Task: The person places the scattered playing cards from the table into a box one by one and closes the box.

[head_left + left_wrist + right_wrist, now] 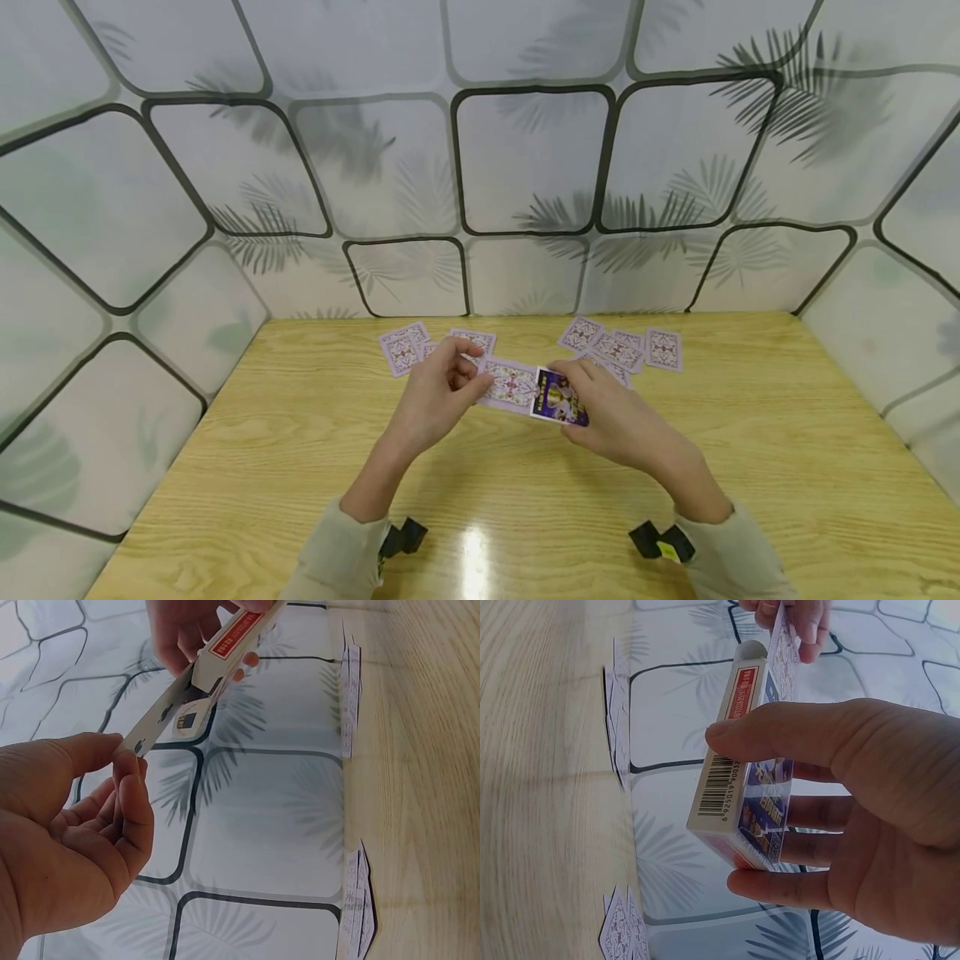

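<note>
My left hand (438, 396) pinches the end of a playing card (510, 386) between thumb and fingers; its patterned back shows in the head view. In the left wrist view the card (155, 720) runs from the fingertips into the open end of a card box (232, 649). My right hand (622, 421) grips this box (557, 400), purple on its broad face, above the table. In the right wrist view the thumb lies along the box's white side (718, 784), which carries a barcode. Whether more cards are inside cannot be seen.
Face-down cards (401, 354) lie overlapping at the table's back left, partly behind my left hand. More cards (618, 350) overlap at the back right, beside a card (663, 348) at their right. A patterned cloth wall (532, 167) rises behind the wooden table (300, 467).
</note>
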Available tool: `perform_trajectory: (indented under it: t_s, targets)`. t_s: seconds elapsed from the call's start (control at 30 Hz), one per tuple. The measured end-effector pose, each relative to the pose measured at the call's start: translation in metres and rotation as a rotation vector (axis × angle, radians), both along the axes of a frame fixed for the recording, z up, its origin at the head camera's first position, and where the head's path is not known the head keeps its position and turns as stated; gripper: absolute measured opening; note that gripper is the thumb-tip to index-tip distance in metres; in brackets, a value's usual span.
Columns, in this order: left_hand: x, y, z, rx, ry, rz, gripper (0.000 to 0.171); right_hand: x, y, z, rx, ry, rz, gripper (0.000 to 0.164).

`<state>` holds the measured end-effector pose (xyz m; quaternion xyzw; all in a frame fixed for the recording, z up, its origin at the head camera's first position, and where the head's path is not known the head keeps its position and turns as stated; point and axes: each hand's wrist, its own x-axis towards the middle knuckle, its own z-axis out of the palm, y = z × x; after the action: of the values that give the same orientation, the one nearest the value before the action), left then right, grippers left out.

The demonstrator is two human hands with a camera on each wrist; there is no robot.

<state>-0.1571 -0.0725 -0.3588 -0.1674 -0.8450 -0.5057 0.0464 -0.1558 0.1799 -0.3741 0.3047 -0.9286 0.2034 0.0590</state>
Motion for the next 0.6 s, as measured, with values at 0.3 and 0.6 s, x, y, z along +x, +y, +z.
perform_trajectory:
  t_s: [0.3, 0.6]
  targets:
    - [0.0021, 0.0030, 0.0006, -0.004, 0.028, -0.028, 0.024, -0.0001, 0.0010, 0.0015, -0.020, -0.009, -0.012, 0.072]
    - [0.0023, 0.0058, 0.0004, -0.029, 0.061, -0.037, 0.025, -0.0013, 0.0040, 0.0042, -0.045, -0.009, -0.017, 0.073]
